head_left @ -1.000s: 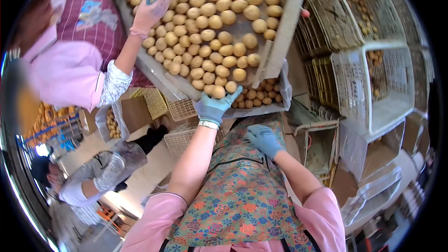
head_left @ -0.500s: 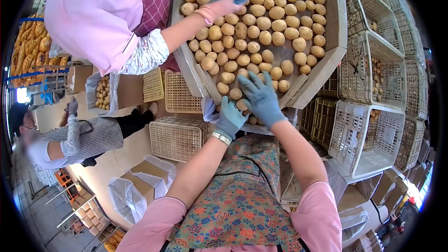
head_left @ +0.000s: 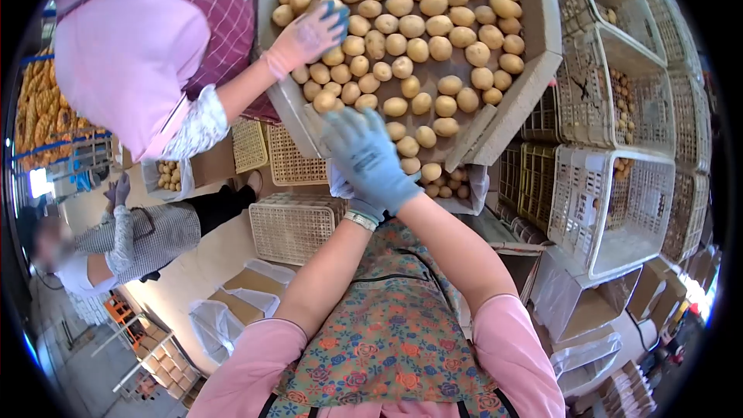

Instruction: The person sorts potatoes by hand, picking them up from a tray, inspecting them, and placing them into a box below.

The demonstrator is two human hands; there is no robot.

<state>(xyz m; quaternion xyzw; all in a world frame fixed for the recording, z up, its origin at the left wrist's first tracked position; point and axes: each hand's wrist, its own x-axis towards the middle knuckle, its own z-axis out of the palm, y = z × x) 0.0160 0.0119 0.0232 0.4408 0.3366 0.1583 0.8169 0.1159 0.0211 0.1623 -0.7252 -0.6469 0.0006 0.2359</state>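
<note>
Many potatoes lie loose on a wooden-edged sorting table that narrows toward me. At the narrow end, my gloved right hand reaches over to the left, fingers stretched out at the lowest potatoes on that side. My left hand is mostly hidden under the right one; only part of its glove and the banded wrist show, so its fingers cannot be seen. Below the table's mouth, more potatoes sit in a lined box, partly covered by my hands.
A co-worker's gloved hand reaches over the potatoes from the left. Plastic crates are stacked at the right, some with potatoes. An upturned crate and a lined carton stand at the left. Another person is farther off.
My right hand has swung left across my left hand, which has drawn back toward me. Fewer potatoes lie at the table's mouth. The co-worker's hand has moved down and left.
</note>
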